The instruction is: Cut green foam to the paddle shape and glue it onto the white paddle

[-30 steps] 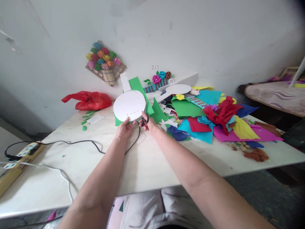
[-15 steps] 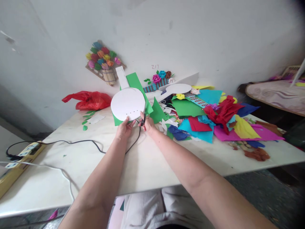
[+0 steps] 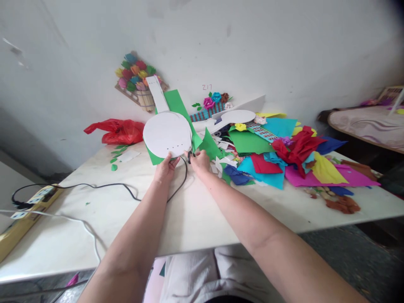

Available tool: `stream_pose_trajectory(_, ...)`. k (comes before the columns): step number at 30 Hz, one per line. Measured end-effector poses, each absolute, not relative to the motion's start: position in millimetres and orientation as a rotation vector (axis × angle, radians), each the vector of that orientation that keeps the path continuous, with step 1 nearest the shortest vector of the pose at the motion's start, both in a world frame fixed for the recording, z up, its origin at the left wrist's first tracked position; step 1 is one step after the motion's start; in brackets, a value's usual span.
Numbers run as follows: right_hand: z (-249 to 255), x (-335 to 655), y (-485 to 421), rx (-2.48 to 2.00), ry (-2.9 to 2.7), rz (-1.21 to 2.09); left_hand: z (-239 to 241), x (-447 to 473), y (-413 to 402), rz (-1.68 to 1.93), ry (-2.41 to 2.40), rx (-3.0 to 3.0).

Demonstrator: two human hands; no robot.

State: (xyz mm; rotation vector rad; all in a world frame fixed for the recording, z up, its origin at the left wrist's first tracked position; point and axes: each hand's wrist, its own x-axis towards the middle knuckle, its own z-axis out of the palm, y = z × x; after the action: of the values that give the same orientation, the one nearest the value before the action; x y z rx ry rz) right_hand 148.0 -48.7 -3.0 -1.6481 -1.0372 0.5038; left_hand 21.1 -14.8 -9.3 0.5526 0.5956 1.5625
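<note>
A white banjo-shaped cutout (image 3: 167, 132), round with a long neck, lies over a sheet of green paper (image 3: 175, 103) and tilts up off the table. My left hand (image 3: 166, 168) pinches both at the lower edge, thumb on the white face. Black-handled scissors (image 3: 190, 156) are in my right hand (image 3: 200, 162), at the lower right of the round part. Their blades point up along its rim, where the green paper splits away; the blades are mostly hidden. A black cord (image 3: 184, 181) loops just below both hands.
Coloured paper sheets and scraps (image 3: 252, 168) pile up on the right, beside another white cutout (image 3: 238, 115). A red plastic bag (image 3: 121, 132) and green paper leaves (image 3: 114, 167) lie left. A power strip (image 3: 34, 206) with cables occupies the table's left end.
My right hand and the scissors have moved slightly up along the rim. The cutout and green paper have shifted a little left and up. My left hand keeps its pinch.
</note>
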Motion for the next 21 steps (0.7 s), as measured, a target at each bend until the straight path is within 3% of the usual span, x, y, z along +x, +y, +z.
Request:
stream_pose_trajectory(4, 1, 149, -54, -1.731, -1.179, 0.310, -9, 21, -15, 1.551, 0.602, 0.541)
stream_pose_trajectory(13, -3, 153, -54, -1.674, -1.341, 0.252, -8, 19, -14, 1.534, 0.607, 0.548)
stream_pose_trajectory(16, -3, 156, -49, -1.634, -1.255, 0.368, -7, 18, -15, 1.507, 0.625, 0.552)
stream_pose_trajectory(21, -5, 165, -40, -1.394, -1.113, 0.846, -6, 16, -15, 1.477, 0.676, 0.525)
